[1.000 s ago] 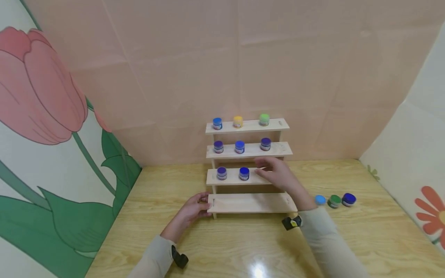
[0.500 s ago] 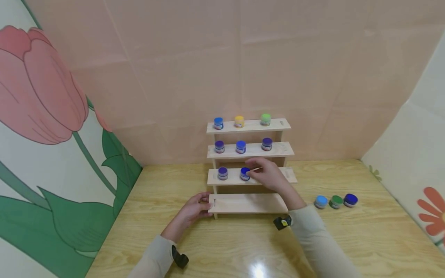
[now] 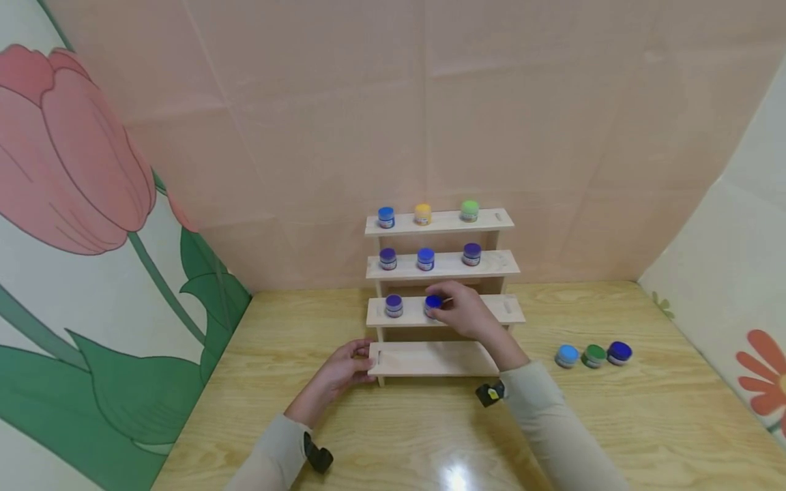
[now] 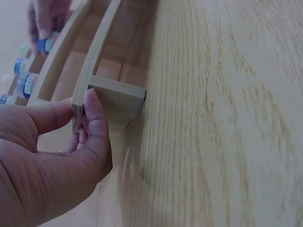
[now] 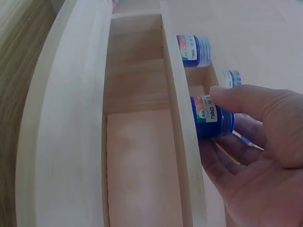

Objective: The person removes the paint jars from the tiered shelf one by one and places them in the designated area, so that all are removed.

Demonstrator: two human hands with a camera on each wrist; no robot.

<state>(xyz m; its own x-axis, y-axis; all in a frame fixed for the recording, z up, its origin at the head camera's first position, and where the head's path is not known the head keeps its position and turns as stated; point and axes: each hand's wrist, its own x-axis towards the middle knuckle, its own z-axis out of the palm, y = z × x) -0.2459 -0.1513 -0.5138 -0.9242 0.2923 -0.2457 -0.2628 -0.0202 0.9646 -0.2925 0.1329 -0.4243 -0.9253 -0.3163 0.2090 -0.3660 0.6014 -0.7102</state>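
Observation:
A pale wooden rack (image 3: 430, 360) with stepped shelves stands on the table. My left hand (image 3: 340, 367) pinches the left end of its lowest shelf between thumb and fingers, as the left wrist view shows close up. On the shelf above, my right hand (image 3: 463, 310) holds a dark blue paint jar (image 5: 208, 116), thumb on its label side and fingers behind it. A purple-lidded jar (image 3: 394, 306) sits to the left on that same shelf. The lowest shelf bears no jar.
Higher up stand a purple jar (image 3: 387, 259), a blue jar (image 3: 426, 259), another purple jar (image 3: 471, 254), and on top a blue, a yellow (image 3: 422, 215) and a green jar (image 3: 469, 211). Right of the rack, light blue (image 3: 566, 356), green (image 3: 593, 356) and dark blue jars (image 3: 619, 353) rest on the table.
My right hand has moved left along the third shelf from the top and taken hold of the dark blue jar there. My left hand stays at the rack's lower left end.

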